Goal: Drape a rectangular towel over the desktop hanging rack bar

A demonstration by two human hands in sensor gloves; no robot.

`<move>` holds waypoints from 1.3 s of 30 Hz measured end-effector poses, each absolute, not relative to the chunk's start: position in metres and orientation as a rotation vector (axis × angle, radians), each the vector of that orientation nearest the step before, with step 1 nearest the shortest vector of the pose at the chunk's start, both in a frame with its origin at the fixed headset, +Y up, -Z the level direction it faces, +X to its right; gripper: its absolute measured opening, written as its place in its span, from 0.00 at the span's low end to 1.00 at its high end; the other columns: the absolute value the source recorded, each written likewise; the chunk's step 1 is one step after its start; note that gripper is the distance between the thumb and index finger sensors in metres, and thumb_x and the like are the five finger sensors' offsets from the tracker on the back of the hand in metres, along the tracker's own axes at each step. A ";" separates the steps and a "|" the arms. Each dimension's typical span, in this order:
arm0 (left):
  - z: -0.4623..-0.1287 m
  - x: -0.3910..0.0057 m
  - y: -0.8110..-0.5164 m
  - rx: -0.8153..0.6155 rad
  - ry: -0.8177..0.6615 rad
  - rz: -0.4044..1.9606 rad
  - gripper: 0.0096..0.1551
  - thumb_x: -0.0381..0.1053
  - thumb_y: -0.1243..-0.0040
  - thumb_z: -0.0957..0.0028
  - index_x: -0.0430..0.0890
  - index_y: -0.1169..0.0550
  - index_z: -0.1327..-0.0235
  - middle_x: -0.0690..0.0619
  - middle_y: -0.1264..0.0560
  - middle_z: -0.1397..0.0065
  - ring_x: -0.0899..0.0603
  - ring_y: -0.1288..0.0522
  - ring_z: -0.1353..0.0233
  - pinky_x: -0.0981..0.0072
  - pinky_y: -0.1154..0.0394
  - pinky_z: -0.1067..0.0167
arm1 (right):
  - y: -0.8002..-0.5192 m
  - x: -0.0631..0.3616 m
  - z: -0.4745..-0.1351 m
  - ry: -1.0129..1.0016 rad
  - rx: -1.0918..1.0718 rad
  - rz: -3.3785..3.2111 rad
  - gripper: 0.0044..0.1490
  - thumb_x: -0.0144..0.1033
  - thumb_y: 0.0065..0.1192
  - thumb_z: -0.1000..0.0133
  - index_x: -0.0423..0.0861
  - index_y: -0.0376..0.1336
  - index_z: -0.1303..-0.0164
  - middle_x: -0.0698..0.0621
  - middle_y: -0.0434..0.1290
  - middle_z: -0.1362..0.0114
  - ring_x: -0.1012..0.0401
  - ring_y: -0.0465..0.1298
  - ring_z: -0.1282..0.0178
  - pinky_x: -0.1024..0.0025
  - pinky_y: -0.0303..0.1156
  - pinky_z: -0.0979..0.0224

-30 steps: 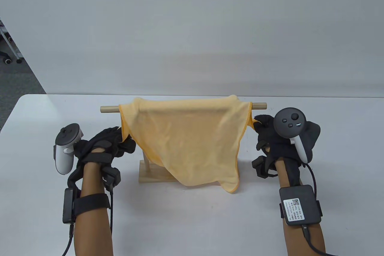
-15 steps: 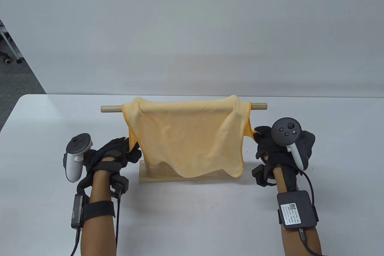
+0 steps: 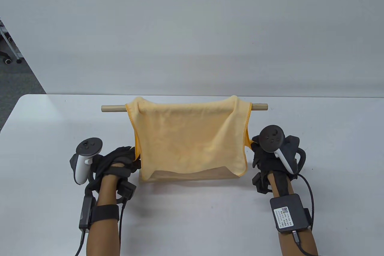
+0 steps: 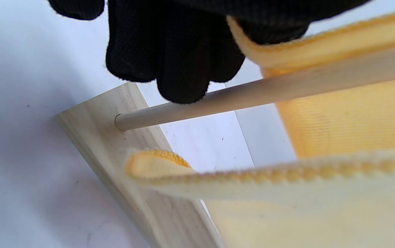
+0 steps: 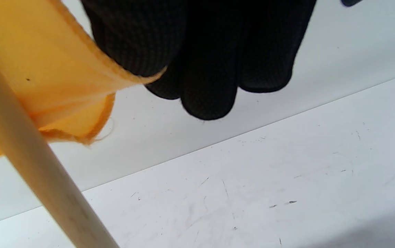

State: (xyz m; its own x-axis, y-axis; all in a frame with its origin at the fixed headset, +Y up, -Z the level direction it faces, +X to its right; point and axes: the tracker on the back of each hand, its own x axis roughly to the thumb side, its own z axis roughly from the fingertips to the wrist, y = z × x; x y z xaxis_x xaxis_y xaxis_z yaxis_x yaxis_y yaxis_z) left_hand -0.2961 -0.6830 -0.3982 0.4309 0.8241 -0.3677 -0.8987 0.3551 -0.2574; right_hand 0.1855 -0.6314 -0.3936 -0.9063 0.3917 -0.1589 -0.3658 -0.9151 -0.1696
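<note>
Bright even light, blurred close-ups

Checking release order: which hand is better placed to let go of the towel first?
Probably the left hand: its corner of the yellow rectangular towel hangs nearly straight below the wooden rack bar. The right hand holds its corner out sideways, so that side would likely swing.

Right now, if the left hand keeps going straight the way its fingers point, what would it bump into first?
Probably the rack's upright post: the left hand, pinching the towel, has its fingertips almost against it, though depth is unclear.
</note>
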 end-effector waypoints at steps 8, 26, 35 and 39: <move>-0.368 -0.332 -0.612 0.045 0.060 1.245 0.44 0.65 0.52 0.33 0.58 0.59 0.16 0.42 0.61 0.12 0.30 0.49 0.14 0.20 0.56 0.27 | -0.573 0.214 -0.359 -0.736 -0.096 2.282 0.32 0.37 0.64 0.54 0.47 0.64 0.37 0.46 0.78 0.37 0.44 0.77 0.36 0.23 0.50 0.32; -0.335 -0.247 -0.464 0.480 -0.151 0.565 0.20 0.55 0.33 0.38 0.57 0.23 0.34 0.48 0.33 0.17 0.30 0.41 0.14 0.16 0.53 0.28 | -0.460 0.153 -0.339 -0.870 0.129 2.460 0.21 0.36 0.70 0.58 0.50 0.75 0.54 0.48 0.81 0.39 0.42 0.75 0.32 0.22 0.50 0.32; -0.349 -0.260 -0.466 0.406 -0.065 0.654 0.22 0.56 0.41 0.35 0.57 0.28 0.29 0.47 0.41 0.13 0.30 0.43 0.14 0.17 0.54 0.28 | -0.458 0.167 -0.333 -0.826 0.138 2.457 0.22 0.36 0.69 0.56 0.49 0.74 0.51 0.48 0.79 0.36 0.42 0.74 0.31 0.22 0.48 0.31; -0.352 -0.264 -0.471 0.333 -0.140 0.762 0.28 0.61 0.45 0.34 0.59 0.33 0.21 0.45 0.48 0.10 0.28 0.50 0.12 0.16 0.60 0.29 | -0.462 0.170 -0.335 -0.830 0.160 2.425 0.34 0.45 0.66 0.55 0.49 0.66 0.38 0.45 0.73 0.28 0.40 0.70 0.28 0.21 0.47 0.31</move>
